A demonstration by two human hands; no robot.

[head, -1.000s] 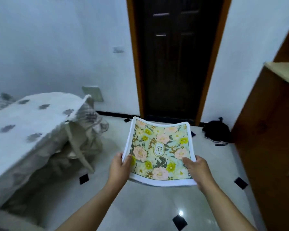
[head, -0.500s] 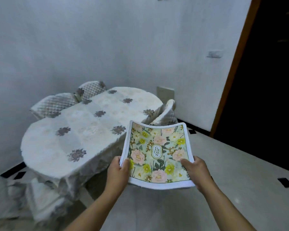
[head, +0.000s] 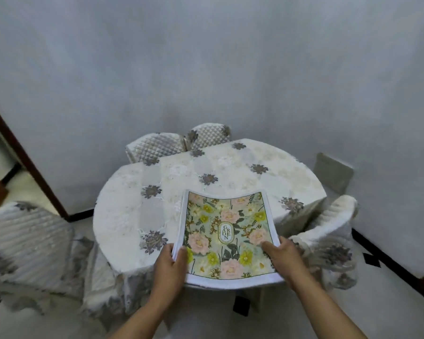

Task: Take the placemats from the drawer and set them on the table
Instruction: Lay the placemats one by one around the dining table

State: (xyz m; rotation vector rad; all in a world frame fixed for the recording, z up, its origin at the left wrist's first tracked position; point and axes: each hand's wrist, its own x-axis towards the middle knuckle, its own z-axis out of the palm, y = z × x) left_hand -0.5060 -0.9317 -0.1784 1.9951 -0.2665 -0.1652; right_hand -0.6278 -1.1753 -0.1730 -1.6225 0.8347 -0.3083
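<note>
Grey wall stands behind a round desk (head: 132, 216) under a pale flowered cloth, with quilted chairs (head: 30, 241) drawn in around it. Over the desk's near edge hangs a stack of placemats (head: 227, 231), flower print up; whether its underside touches the cloth I cannot tell.

The left hand (head: 170, 267) pinches the stack's left edge by the near corner, thumb on top. The right hand (head: 284, 258) grips the right edge the same way.

The far end bows between the sides, so the mats look thin, light and limp rather than stiff. Several layers show at the left edge, and they may well slide on one another. Holding both side edges seems the safest grip: it keeps the layers together and the sheet spread for laying flat.
</note>
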